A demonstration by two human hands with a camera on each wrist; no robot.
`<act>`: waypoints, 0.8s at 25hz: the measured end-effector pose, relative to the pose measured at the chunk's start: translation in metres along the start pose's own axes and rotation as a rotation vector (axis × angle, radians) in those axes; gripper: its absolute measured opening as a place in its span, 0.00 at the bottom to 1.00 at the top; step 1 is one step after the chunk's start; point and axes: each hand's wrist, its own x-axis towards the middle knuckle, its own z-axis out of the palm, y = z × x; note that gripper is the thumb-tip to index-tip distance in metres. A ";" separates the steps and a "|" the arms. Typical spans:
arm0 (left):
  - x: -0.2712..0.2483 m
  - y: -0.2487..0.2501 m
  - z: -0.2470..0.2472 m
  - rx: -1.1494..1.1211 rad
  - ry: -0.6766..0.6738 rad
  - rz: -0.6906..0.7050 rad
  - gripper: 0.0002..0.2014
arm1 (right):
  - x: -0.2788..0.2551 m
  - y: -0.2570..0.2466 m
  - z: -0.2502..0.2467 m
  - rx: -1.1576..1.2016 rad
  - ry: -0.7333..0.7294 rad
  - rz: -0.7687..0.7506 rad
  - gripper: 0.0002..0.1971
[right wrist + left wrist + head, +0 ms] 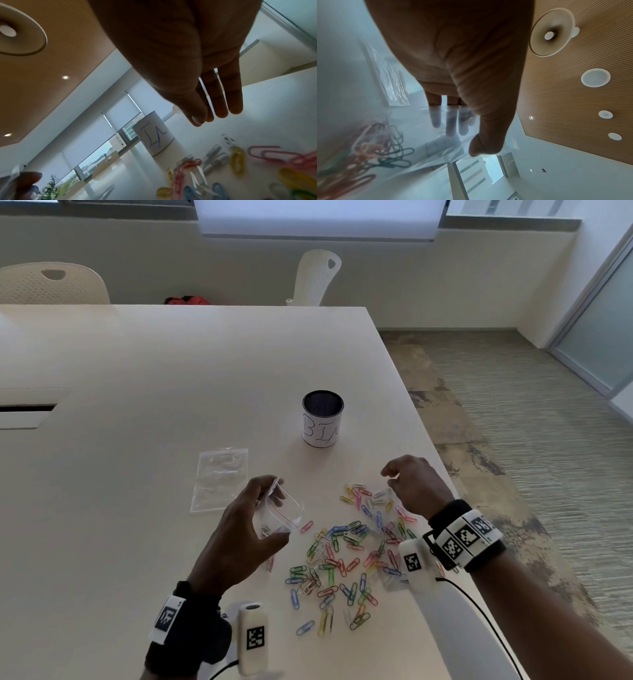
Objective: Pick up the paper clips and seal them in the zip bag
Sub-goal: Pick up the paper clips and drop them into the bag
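Several coloured paper clips (pixel 346 556) lie scattered on the white table (pixel 137 371) in front of me. My left hand (pixel 270 508) holds a small clear zip bag (pixel 286 513) with a red seal line, its mouth held open between thumb and fingers, just left of the pile. In the left wrist view the left hand (pixel 467 135) grips the bag (pixel 419 135), and a few clips (pixel 373 152) lie inside it. My right hand (pixel 390 478) hovers over the far edge of the pile. In the right wrist view the right hand (pixel 211 116) has straight fingers above the clips (pixel 236 159), and I see nothing held.
A second clear zip bag (pixel 221 479) lies flat on the table beyond my left hand. A black cup with a white label reading BIN (pixel 322 419) stands behind the pile, also in the right wrist view (pixel 154 139). The table's right edge (pixel 416 405) runs close to my right hand.
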 end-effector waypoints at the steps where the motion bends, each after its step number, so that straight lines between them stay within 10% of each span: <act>1: 0.000 0.000 0.001 0.003 -0.003 0.002 0.37 | 0.001 0.005 0.004 -0.024 -0.005 0.028 0.14; 7: 0.000 0.000 0.002 0.014 -0.013 0.006 0.38 | -0.003 0.000 0.026 -0.025 -0.067 0.039 0.16; 20: 0.001 0.001 0.006 0.006 -0.012 0.002 0.38 | -0.004 -0.021 0.028 -0.137 -0.202 -0.495 0.11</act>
